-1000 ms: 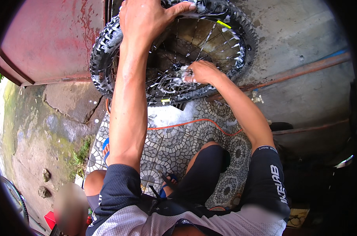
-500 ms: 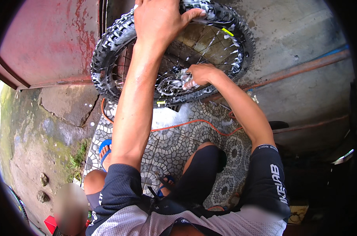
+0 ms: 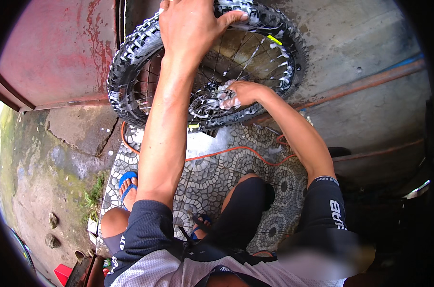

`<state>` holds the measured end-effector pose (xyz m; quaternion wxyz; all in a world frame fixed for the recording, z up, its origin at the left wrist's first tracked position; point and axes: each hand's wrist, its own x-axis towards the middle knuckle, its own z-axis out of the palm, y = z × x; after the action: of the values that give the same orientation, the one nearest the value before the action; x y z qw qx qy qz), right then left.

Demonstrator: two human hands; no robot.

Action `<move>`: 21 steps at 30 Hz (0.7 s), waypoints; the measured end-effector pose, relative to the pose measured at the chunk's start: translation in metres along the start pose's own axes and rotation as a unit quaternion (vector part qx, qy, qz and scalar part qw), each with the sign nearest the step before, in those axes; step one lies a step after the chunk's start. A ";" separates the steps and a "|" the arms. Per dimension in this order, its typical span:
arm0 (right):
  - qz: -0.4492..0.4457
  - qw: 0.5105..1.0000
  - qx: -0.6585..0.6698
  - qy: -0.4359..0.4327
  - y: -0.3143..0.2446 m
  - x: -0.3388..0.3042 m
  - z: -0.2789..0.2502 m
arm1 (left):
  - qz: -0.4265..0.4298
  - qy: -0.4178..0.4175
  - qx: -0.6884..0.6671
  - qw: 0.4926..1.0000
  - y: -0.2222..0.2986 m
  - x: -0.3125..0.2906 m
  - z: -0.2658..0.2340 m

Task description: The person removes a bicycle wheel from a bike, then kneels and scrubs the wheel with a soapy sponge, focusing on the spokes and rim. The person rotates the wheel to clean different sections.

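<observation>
A bicycle wheel (image 3: pixel 133 53) with a knobbly black tyre stands tilted before me, streaked with white foam. My left hand (image 3: pixel 189 29) is closed over the top of its tyre, thumb on the inner side and most fingertips hidden beyond. Low on the wheel, my right hand (image 3: pixel 243 93) bends its foamy fingers against the round metal part (image 3: pixel 203 106) beside the hub. Whatever those fingers hold, if anything, is covered by foam. Suds also cling to the spokes and rim.
An orange hose (image 3: pixel 231 149) crosses the patterned stone tiles (image 3: pixel 202 177) under the wheel. A red metal panel (image 3: pixel 54 52) rises at the left, a grey wall (image 3: pixel 360 43) with a rusty pipe (image 3: pixel 365 85) at the right. My feet wear blue flip-flops (image 3: pixel 127 177).
The wheel and my left hand have shifted slightly left. My right hand has turned a little at the round metal part, its fingers still bent there.
</observation>
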<state>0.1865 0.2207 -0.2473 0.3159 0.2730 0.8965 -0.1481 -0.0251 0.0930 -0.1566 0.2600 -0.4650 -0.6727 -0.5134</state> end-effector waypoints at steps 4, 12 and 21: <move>-0.037 0.998 0.024 -0.041 0.008 0.001 -0.005 | -0.008 -0.009 -0.030 0.999 -0.001 -0.001 -0.001; 0.132 0.985 -0.108 0.038 -0.019 -0.003 0.001 | -0.010 -0.032 0.010 0.999 -0.001 0.000 0.005; 0.150 0.968 -0.144 0.144 -0.045 -0.017 0.010 | -0.011 -0.034 0.004 0.999 0.001 0.000 0.001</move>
<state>0.1762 0.1735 -0.2398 0.2383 0.3745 0.8932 0.0723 -0.0241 0.0939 -0.1559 0.2328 -0.4738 -0.6885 -0.4973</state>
